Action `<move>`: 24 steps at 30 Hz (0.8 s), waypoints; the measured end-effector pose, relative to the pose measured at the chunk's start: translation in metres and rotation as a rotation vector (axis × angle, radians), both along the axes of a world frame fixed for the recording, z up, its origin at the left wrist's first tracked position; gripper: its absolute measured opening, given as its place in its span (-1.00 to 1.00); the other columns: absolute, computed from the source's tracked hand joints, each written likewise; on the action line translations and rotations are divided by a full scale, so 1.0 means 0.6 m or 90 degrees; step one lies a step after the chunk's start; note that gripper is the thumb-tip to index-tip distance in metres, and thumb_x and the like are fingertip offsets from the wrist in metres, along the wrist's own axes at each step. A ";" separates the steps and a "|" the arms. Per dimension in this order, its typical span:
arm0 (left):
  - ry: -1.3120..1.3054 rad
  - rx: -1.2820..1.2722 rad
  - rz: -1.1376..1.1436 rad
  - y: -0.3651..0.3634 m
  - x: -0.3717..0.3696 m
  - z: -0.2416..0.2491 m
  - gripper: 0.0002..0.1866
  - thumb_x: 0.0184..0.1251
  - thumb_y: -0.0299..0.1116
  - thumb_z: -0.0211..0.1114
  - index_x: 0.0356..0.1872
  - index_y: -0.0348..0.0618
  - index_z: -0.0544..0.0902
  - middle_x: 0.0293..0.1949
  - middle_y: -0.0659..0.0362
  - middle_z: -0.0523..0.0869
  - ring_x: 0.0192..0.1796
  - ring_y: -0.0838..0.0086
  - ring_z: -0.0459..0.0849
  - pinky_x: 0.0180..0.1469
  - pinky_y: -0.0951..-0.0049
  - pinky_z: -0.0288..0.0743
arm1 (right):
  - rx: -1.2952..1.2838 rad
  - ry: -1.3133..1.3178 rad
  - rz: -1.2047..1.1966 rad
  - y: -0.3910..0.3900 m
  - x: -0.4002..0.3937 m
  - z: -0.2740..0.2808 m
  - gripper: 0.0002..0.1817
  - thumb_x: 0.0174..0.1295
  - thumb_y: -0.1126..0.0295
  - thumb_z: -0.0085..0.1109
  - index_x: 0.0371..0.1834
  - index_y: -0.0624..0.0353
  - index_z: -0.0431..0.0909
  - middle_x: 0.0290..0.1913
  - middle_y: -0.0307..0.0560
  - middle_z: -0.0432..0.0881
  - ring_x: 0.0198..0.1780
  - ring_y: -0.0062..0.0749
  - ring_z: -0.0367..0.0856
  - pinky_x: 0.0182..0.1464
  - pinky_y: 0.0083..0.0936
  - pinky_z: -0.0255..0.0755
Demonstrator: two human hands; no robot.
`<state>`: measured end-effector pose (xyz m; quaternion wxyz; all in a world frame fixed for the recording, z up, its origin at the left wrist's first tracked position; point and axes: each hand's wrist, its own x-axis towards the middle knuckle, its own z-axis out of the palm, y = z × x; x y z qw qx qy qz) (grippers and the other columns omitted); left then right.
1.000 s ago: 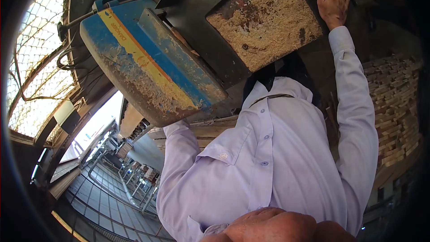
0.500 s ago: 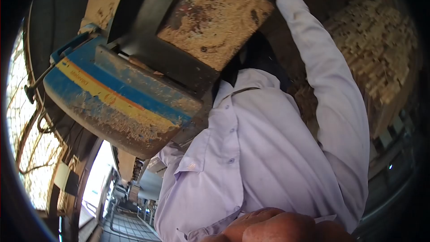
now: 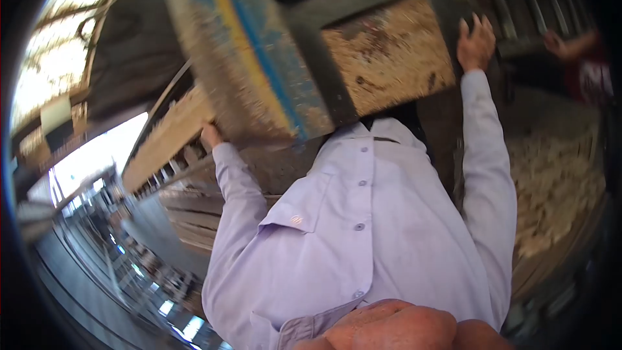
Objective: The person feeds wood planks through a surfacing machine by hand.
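My left hand (image 3: 210, 135) is at the near end of a long pale wooden board (image 3: 172, 131), its fingers curled at the board's edge and partly blurred. My right hand (image 3: 476, 44) is open, fingers spread, over the right side of a dark machine table (image 3: 457, 10). On that table, between my arms, is a square panel (image 3: 392, 52) strewn with sawdust and chips. A worn blue and yellow machine cover (image 3: 243, 65), dusted with sawdust, stands between my left hand and the panel.
At the right, another person's arm (image 3: 576, 45) and red clothing show. A heap of pale wood pieces (image 3: 551, 188) lies at lower right. Stacked timber (image 3: 191, 210) sits below my left forearm. Bright window openings (image 3: 58, 45) are at upper left.
My view has swung round, shifting the machine cover up and to the right. My left hand, hidden before, now shows at the board. The other person has come into view.
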<state>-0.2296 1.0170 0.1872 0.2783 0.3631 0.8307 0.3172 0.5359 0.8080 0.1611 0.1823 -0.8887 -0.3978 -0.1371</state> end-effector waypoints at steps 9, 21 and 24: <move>0.029 0.048 0.145 0.018 -0.128 -0.104 0.15 0.21 0.36 0.26 0.25 -0.80 0.23 0.28 -0.45 0.40 0.34 -0.03 0.46 0.30 0.16 0.36 | -0.028 0.041 0.027 -0.002 -0.026 0.030 -0.37 0.49 -0.14 -0.22 0.42 0.06 0.33 0.50 0.10 0.25 0.52 -0.03 0.15 0.51 -0.14 -0.01; 0.092 0.021 0.225 0.004 -0.039 -0.050 0.19 0.24 0.43 0.10 0.40 -0.66 0.02 0.34 -0.45 0.32 0.36 -0.18 0.41 0.33 -0.01 0.30 | -0.061 0.042 0.008 -0.001 -0.029 0.024 -0.37 0.48 -0.13 -0.20 0.38 0.08 0.40 0.48 0.13 0.28 0.51 -0.03 0.19 0.51 -0.11 0.01; 0.107 -0.079 0.191 -0.011 -0.020 -0.007 0.19 0.27 0.40 0.10 0.42 -0.66 -0.03 0.28 -0.45 0.39 0.32 -0.19 0.45 0.31 -0.03 0.32 | -0.045 -0.069 0.071 -0.002 -0.011 0.019 -0.45 0.46 -0.04 -0.08 0.22 0.19 0.53 0.28 0.23 0.51 0.33 0.09 0.43 0.35 -0.12 0.31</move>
